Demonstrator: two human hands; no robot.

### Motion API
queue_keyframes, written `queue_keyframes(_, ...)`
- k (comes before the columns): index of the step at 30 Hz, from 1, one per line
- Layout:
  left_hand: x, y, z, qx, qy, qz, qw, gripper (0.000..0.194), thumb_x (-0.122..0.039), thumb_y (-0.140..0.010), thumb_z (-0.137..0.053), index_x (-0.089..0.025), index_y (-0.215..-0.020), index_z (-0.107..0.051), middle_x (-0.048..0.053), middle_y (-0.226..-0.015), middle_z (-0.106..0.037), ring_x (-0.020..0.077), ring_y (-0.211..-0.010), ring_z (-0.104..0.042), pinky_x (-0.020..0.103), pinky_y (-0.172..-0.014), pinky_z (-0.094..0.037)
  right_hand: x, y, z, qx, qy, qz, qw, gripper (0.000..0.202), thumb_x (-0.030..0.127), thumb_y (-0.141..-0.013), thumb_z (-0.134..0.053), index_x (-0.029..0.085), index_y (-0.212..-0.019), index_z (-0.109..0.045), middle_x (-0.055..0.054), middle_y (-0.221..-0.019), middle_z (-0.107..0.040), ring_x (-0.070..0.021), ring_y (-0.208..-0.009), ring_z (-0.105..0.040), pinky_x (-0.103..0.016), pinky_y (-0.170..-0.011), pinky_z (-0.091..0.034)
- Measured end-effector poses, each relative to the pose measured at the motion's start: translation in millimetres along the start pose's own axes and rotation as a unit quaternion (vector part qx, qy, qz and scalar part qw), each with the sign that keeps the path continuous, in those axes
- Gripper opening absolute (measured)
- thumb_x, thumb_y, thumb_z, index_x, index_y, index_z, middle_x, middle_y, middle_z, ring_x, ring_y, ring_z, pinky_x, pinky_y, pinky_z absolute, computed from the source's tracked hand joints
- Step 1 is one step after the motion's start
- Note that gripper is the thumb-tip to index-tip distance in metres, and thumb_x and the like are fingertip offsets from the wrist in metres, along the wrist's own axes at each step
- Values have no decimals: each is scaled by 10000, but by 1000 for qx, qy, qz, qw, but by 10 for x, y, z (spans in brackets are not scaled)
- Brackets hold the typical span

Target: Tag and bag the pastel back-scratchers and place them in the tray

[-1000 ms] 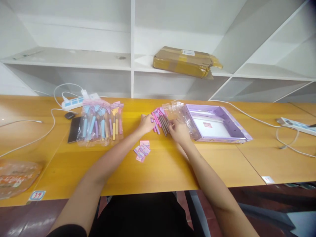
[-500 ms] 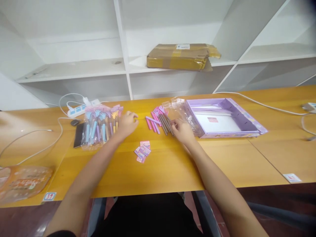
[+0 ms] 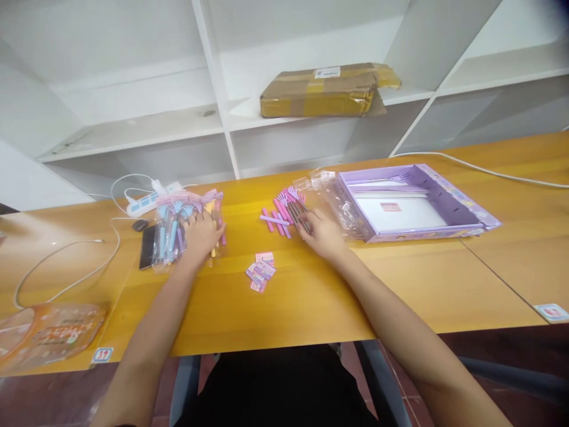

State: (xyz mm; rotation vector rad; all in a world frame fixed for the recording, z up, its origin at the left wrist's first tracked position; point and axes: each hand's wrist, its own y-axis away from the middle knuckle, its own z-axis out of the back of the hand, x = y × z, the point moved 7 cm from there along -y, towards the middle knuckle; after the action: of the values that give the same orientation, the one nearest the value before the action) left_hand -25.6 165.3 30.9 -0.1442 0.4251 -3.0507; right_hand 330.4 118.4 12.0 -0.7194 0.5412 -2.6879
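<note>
My left hand lies palm down with spread fingers on clear bags of colourful back scratchers, whose heads look like small hands. At the middle of the table, my right hand has its fingers bent around the lower ends of dark-rodded back scratchers with pink and purple heads. Beside these lie several loose pink and purple sticks. Nearer to me is a little pile of printed pink cards. Crumpled clear plastic sits just beyond my right hand.
On the right stands an open purple box with a card and back scratcher inside. A power strip, black flat object and cables lie left. An orange-printed clear bag rests front left; a taped carton is on the shelf.
My left hand has moved left and down onto the bagged back scratchers. My right hand stays by the dark rods, its fingers now further over them. The view has shifted slightly.
</note>
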Motion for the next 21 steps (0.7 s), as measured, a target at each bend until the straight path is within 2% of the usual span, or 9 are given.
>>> queue_keyframes(3, -54, -44, -40, 9, 16, 8, 1000, 569, -482, -935, -593, -54, -1309, -601, 309, -1307, -683, 464, -1398, -524, 570, -1106, -453, 373, -99, -192, 38, 45, 83, 995, 329, 414, -1063, -612, 179, -1282, -683, -170, -1297, -687, -301, -1128, -707, -399, -970, -572)
queue_keyframes(5, -35, -77, -53, 27, 49, 16, 998, 532, -444, -931, -599, -73, -1312, -588, 293, -1276, -690, 449, -1418, -524, 528, -1066, -500, 551, -207, -333, 58, 67, 114, 990, 325, 366, -1084, -581, 157, -1318, -667, -210, -1356, -665, -333, -1305, -653, -437, -1074, -544)
queue_keyframes(7, -2, -91, -50, 41, 88, 23, 995, 502, -418, -955, -581, -89, -1335, -572, 276, -1249, -695, 437, -1393, -560, 496, -1020, -538, 626, -321, -443, 72, 77, 116, 988, 315, 270, -1091, -543, 138, -1356, -653, -230, -1350, -675, -340, -1438, -578, -466, -1159, -499)
queue_keyframes(10, 46, -63, -34, 52, 140, 27, 988, 490, -402, -1001, -545, -104, -1389, -536, 248, -1229, -702, 409, -1247, -673, 471, -966, -568, 615, -434, -543, 90, 79, 105, 987, 340, 163, -1071, -516, 143, -1384, -646, -211, -1263, -726, -325, -1505, -530, -485, -1208, -461)
queue_keyframes(13, 82, -1, -19, 58, 191, 18, 980, 473, -389, -1014, -554, -129, -1407, -521, 198, -1165, -725, 371, -1070, -743, 449, -909, -580, 537, -492, -575, 86, 79, 73, 990, 302, 207, -1083, -518, 129, -1322, -685, -237, -1330, -716, -339, -1446, -587, -466, -1170, -493)
queue_keyframes(16, 121, 56, 16, 55, 234, 13, 971, 446, -361, -1009, -579, -152, -1400, -531, 150, -1064, -741, 356, -1018, -752, 434, -884, -578, 481, -562, -607, 75, 86, 25, 993, 359, 328, -1124, -482, 92, -1294, -693, -290, -1416, -674, -359, -1274, -698, -454, -1090, -533)
queue_keyframes(18, 141, 90, 52, 47, 256, 13, 965, 414, -331, -1007, -581, -163, -1385, -546, 134, -1036, -740, 345, -1002, -752, 428, -882, -574, 490, -619, -656, 80, 100, -1, 992, 400, 370, -1136, -462, 76, -1292, -683, -307, -1404, -678, -362, -1184, -736, -443, -1033, -549)
queue_keyframes(21, 132, 159, 104, 41, 291, 11, 956, 402, -282, -1003, -572, -181, -1392, -549, 100, -996, -731, 305, -942, -749, 410, -870, -570, 557, -679, -707, 85, 115, -22, 990, 405, 395, -1143, -444, 83, -1217, -692, -309, -1359, -700, -361, -1164, -743, -417, -996, -550)
